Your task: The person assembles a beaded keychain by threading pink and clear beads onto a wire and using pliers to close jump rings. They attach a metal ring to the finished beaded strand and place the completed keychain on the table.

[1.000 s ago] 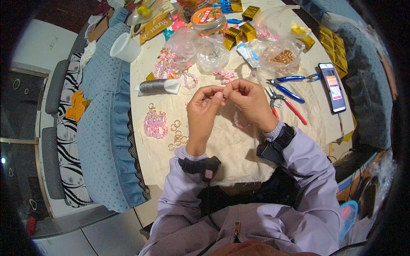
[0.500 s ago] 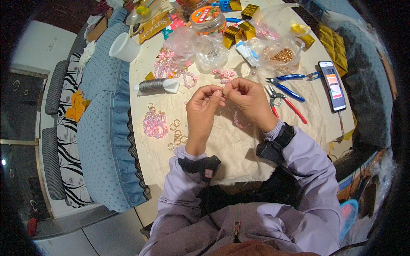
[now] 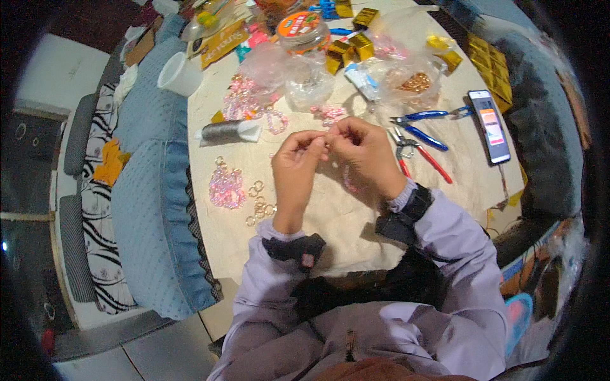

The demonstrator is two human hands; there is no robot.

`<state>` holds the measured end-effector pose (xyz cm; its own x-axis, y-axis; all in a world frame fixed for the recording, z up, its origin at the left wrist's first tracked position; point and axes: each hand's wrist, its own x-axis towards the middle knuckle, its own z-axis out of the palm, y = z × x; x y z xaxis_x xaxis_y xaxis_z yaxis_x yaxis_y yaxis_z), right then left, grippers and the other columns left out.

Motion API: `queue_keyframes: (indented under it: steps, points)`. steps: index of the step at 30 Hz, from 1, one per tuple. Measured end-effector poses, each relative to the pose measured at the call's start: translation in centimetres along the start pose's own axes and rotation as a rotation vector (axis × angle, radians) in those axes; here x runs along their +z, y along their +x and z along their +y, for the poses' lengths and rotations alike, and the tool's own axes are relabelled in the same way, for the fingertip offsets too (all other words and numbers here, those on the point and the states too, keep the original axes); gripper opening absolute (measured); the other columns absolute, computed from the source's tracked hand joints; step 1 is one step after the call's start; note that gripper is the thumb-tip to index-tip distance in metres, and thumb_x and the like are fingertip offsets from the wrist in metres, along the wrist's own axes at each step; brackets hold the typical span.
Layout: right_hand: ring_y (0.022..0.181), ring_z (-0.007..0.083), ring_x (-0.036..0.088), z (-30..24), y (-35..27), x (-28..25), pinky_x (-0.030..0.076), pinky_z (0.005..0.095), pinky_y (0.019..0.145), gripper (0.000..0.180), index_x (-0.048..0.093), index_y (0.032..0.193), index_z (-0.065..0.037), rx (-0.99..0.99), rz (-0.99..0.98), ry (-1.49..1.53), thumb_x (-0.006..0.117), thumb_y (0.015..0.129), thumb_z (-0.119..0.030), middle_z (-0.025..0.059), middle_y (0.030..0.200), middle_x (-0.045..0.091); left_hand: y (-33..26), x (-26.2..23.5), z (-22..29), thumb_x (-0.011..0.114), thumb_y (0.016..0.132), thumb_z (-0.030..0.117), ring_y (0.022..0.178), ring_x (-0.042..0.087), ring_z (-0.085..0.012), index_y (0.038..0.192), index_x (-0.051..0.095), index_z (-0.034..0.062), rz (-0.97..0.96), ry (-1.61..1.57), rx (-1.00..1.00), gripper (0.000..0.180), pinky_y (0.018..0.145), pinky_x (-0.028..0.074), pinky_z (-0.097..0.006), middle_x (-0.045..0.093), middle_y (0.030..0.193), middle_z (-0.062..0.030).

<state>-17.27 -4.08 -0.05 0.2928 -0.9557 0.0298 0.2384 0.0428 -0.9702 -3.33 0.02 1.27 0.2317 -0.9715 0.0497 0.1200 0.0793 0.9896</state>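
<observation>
Above the cloth-covered table, my left hand (image 3: 297, 166) and my right hand (image 3: 367, 152) meet fingertip to fingertip, both closed in a pinch. What lies between the fingers is too small to make out. Below them shows a short strand of pink beads (image 3: 349, 179), partly hidden by my right hand; whether it hangs from the fingers or rests on the cloth, I cannot tell. A pink beaded piece (image 3: 227, 188) and several gold rings (image 3: 257, 206) lie left of my left hand. Just beyond the fingertips is a small pink bead cluster (image 3: 328, 113).
A spool of grey thread (image 3: 223, 131) lies at left, near a pile of pink bead strings (image 3: 244, 98). Blue-handled pliers (image 3: 426, 134), red-handled pliers (image 3: 435, 162) and a phone (image 3: 490, 127) are at right. Clear bags, a lidded jar (image 3: 301, 33) and gold boxes (image 3: 341, 54) crowd the back.
The whole view has shifted slightly, so the table's things appear a little further left. Both hands stay pinched together in nearly the same place.
</observation>
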Motion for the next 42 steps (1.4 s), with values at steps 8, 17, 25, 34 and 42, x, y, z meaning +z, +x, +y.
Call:
queue_keyframes:
  steps: [8, 17, 25, 34, 42]
  points:
    - [0.073, 0.0028, 0.054, -0.6, 0.0, -0.2, 0.045, 0.0199, 0.064, 0.012, 0.068, 0.095, 0.0, -0.044, -0.052, -0.031, 0.067, 0.092, -0.012, -0.0026, 0.081, 0.064, 0.1, -0.3, 0.0, 0.067, 0.095, 0.012, 0.074, 0.059, -0.0054, 0.105, 0.068, -0.0019, 0.036, 0.014, -0.018, 0.017, 0.068, 0.047, -0.018, 0.068, 0.087, -0.0025]
    - [0.069, 0.0038, 0.053, -0.7, 0.1, -0.4, 0.044, 0.0221, 0.06, 0.016, 0.07, 0.093, 0.0, -0.026, -0.042, -0.131, 0.069, 0.092, -0.015, -0.0022, 0.076, 0.063, 0.2, -0.8, -0.1, 0.068, 0.095, 0.012, 0.077, 0.058, -0.0055, 0.104, 0.068, -0.0012, 0.027, -0.102, -0.075, 0.016, 0.07, 0.047, -0.019, 0.067, 0.09, -0.0017]
    - [0.073, 0.0041, 0.054, 0.2, 0.6, -0.5, 0.046, 0.0217, 0.065, 0.014, 0.069, 0.096, -0.002, -0.025, -0.086, -0.043, 0.072, 0.09, -0.014, -0.0029, 0.081, 0.064, 0.0, -0.4, 0.0, 0.07, 0.093, 0.01, 0.079, 0.058, -0.0077, 0.104, 0.069, 0.0008, 0.081, 0.116, 0.055, 0.015, 0.072, 0.047, -0.021, 0.067, 0.092, -0.0017]
    - [0.077, 0.0031, 0.057, -0.6, 0.4, -0.7, 0.046, 0.0177, 0.068, 0.015, 0.062, 0.102, -0.004, 0.063, -0.161, 0.23, 0.071, 0.089, -0.005, -0.0032, 0.087, 0.063, 0.2, -0.9, 0.0, 0.068, 0.095, 0.013, 0.076, 0.06, -0.0058, 0.107, 0.067, 0.0015, -0.046, -0.135, -0.178, 0.017, 0.068, 0.048, -0.018, 0.067, 0.09, -0.001]
    - [0.075, 0.0029, 0.058, -0.8, 0.4, -0.6, 0.046, 0.0166, 0.067, 0.017, 0.061, 0.103, -0.004, 0.126, -0.117, 0.283, 0.071, 0.09, -0.007, -0.0027, 0.087, 0.063, 0.1, -1.1, 0.3, 0.067, 0.095, 0.014, 0.073, 0.057, -0.0037, 0.106, 0.067, 0.003, -0.124, -0.177, -0.205, 0.016, 0.065, 0.046, -0.016, 0.067, 0.09, 0.0012]
